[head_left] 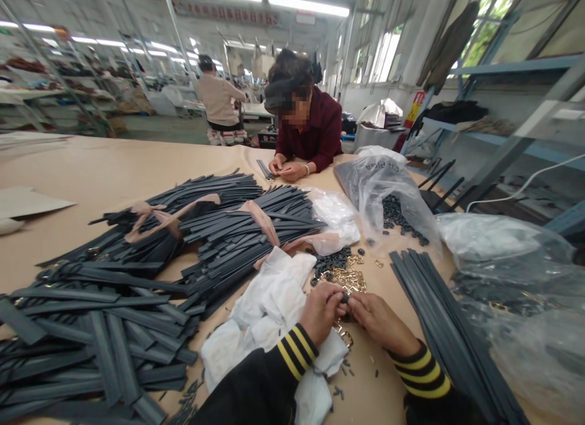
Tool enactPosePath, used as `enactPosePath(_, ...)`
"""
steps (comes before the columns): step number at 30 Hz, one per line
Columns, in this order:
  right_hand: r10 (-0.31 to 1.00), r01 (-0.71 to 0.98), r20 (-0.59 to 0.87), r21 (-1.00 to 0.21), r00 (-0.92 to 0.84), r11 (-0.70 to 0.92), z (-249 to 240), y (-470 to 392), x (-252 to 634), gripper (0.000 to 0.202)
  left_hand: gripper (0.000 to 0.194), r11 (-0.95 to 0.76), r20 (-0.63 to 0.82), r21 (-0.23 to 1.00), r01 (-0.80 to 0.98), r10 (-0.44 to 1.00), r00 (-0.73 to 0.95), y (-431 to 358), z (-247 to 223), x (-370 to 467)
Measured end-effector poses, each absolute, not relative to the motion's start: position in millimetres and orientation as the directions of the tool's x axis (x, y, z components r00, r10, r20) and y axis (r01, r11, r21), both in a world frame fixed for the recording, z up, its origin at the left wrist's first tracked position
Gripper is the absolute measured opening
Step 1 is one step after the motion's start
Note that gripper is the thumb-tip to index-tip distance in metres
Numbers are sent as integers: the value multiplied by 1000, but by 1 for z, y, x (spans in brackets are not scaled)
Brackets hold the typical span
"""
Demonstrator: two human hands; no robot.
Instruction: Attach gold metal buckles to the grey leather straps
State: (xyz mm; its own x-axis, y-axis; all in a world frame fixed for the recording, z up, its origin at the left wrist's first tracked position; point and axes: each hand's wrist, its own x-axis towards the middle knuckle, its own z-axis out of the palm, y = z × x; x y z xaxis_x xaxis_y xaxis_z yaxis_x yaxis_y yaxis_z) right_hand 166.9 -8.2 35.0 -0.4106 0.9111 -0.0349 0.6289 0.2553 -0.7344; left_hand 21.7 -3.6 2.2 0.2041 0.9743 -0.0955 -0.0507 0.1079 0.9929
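Above the table, my left hand and my right hand meet fingertip to fingertip. Both pinch a small dark strap loop, partly covered by the fingers. Just beyond them lie gold metal buckles and a heap of dark strap loops. White crumpled cloth spreads beside my left hand, partly under the sleeve. To the right of my right hand is a row of long dark straps. Small dark scraps are scattered nearer to me.
Tied bundles of dark straps and a pile of loose straps cover the left. Plastic bags stand on the right. Across the table, another person leans over small parts; a further person sits behind.
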Motion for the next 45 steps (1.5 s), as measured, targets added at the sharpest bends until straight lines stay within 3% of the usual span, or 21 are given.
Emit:
enactPosePath(6, 948, 583, -18, -792, -318, 180, 35, -11, 156, 30, 33, 276, -207, 925, -262, 942, 262, -2, 7, 20)
enactPosePath(11, 952, 562, -96, -822, -289, 88, 31, -12, 151, 27, 36, 273, -184, 942, -193, 905, 383, -7, 4, 26)
enactPosePath(17, 936, 570, -46, -803, -350, 174, 42, -11, 161, 22, 34, 301, -227, 925, -234, 928, 295, -4, 0, 23)
enactPosePath(22, 923, 443, -144, -896, -358, 32, 55, -13, 165, 21, 28, 148, -115, 979, -139, 968, 222, 9, 19, 3)
enactPosePath(25, 977, 413, -109, -910, -185, -23, 49, -10, 170, 20, 17, -30, 13, 990, 136, 992, 124, 18, 31, -14)
enactPosePath(27, 998, 509, -34, -861, -43, -8, 43, -7, 175, 18, 10, -161, 111, 895, 415, 984, 142, 17, 35, -19)
enactPosePath(29, 999, 627, 32, -779, 13, 17, 39, -5, 179, 15, 10, -290, 128, 732, 617, 947, 294, 10, 37, -18)
enactPosePath(33, 997, 683, 68, -727, -20, 64, 37, -2, 182, 13, 12, -508, -44, 448, 736, 809, 586, -12, 37, 1)
enactPosePath(37, 996, 665, 67, -742, -56, 87, 40, -3, 179, 11, 17, -519, -180, 236, 821, 807, 562, -21, 37, 15)
enactPosePath(41, 994, 654, 72, -748, -85, 110, 41, -6, 175, 11, 17, -531, -264, 235, 814, 771, 579, -15, 35, 17)
enactPosePath(45, 986, 572, -3, -815, -165, 93, 36, -7, 173, 10, 19, -509, -242, 309, 803, 775, 584, -11, 34, 15)
